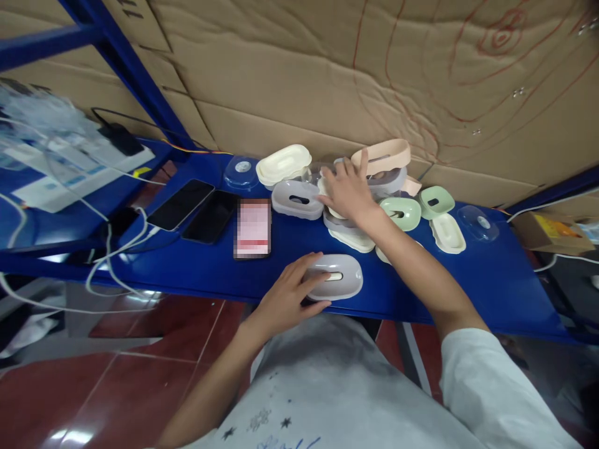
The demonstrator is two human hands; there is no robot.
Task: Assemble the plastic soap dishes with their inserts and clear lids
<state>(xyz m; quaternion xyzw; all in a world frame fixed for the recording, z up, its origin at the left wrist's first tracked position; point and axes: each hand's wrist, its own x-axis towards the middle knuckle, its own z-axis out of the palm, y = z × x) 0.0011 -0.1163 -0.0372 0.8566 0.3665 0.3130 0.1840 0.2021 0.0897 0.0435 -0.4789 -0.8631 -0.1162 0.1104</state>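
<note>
My left hand (297, 287) grips the left end of a grey oval plastic dish (352, 277) at the front of the table. A slot with a cream-coloured piece in it shows in the dish's middle. Further back, my right hand (349, 190) reaches over a pile of similar parts, its fingers spread above a cream part (322, 186) that it partly covers. Left of it sits another grey oval dish (296, 201) with a slot. Behind the hand, a peach oval ring-like part (386, 156) rests on grey pieces. What the right fingertips touch is partly hidden.
Cream parts (284, 163), green dishes (406, 215) and clear covers (477, 223) lie around on the blue table (262, 280). Two dark phones (181, 204) and a lit phone (253, 229) lie at left, near white cables (108, 249). Cardboard (290, 81) stands behind.
</note>
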